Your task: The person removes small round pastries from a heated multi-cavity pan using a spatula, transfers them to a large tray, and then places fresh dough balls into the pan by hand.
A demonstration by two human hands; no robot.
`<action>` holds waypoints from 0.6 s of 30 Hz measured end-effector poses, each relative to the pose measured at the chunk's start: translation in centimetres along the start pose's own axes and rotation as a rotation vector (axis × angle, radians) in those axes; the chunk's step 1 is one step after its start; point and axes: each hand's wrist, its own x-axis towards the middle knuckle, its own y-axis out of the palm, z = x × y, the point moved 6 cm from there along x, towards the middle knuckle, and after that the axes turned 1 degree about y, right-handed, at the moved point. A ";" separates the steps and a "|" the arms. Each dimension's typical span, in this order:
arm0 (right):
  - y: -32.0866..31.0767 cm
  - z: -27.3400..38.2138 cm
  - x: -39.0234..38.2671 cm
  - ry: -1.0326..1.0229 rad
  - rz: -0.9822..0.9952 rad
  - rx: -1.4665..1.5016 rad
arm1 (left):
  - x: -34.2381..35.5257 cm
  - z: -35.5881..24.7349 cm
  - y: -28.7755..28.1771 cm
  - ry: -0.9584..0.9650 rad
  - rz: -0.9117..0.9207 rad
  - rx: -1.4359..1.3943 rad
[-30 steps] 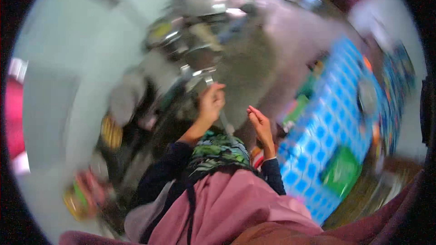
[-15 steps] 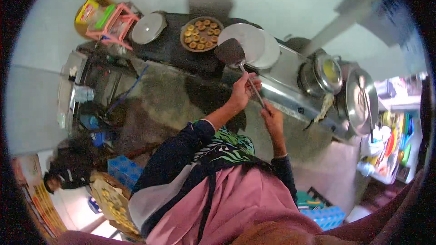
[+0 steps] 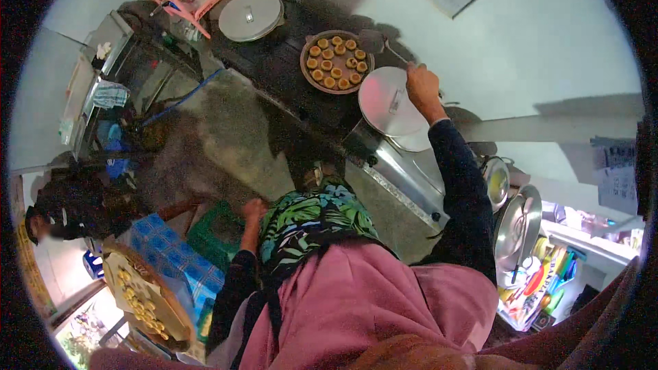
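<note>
My right hand (image 3: 423,89) grips the long handle of a spatula (image 3: 372,41), whose broad head is at the right rim of a round pan (image 3: 303,62) holding several browned round pastries; I cannot tell whether they touch. Below that hand lie pale metal lids (image 3: 377,92), overlapping one another. My left hand (image 3: 253,211) hangs low beside my patterned green garment, away from the stove, its fingers too small and blurred to read.
A lidded pot (image 3: 243,20) and pink rack (image 3: 195,3) stand behind the stove (image 3: 274,55). Steel pots (image 3: 497,185) and a large bowl (image 3: 507,226) are at right. At left are a person in dark clothing (image 3: 72,202), a tray of yellow pieces (image 3: 177,332) and blue checked fabric (image 3: 164,240).
Half a second ago both hands held the spatula; now my left hand has let go and dropped, while my right has moved forward and right with it.
</note>
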 end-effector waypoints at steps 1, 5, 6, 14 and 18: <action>0.7 0.7 0.9 -0.039 0.003 -0.018 | -1.5 2.6 -2.5 -0.024 -0.077 -0.131; 0.9 0.7 2.3 -0.156 -0.038 0.030 | -8.8 9.0 -5.7 -0.262 -0.411 -0.376; 0.6 1.2 2.4 -0.192 -0.068 0.033 | -10.7 10.1 -5.9 -0.271 -0.442 -0.365; 4.8 -0.1 5.0 -0.226 0.067 0.029 | -13.0 12.8 -2.2 -0.232 -0.459 -0.201; 2.3 -1.6 4.2 -0.258 0.037 0.229 | -11.8 11.8 -0.9 -0.164 -0.444 -0.111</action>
